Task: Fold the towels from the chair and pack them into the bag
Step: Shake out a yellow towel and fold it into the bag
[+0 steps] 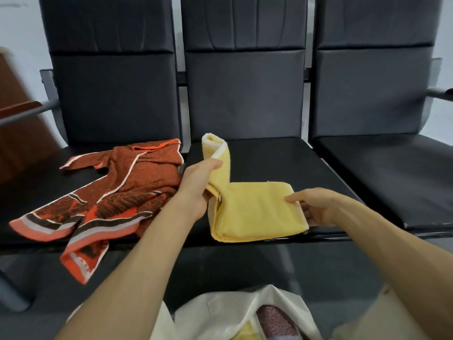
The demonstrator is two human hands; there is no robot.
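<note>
Yellow terry towel (255,209), partly folded, lies at the front of the middle black padded seat (282,160). With both arms reaching forward, the left hand (196,187) grips its raised end, and the right hand (316,207) pinches its right edge, thumb on top.

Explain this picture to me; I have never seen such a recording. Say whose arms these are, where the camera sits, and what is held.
No machine here: a person wears one camera on the head, looking down at their own arms. The left hand grips a raised end of a yellow towel, and the right hand pinches its folded right edge. It lies on the middle black seat. An orange-brown patterned towel lies crumpled on the seat to its left. Below, a cream bag is open with cloth already inside.
</note>
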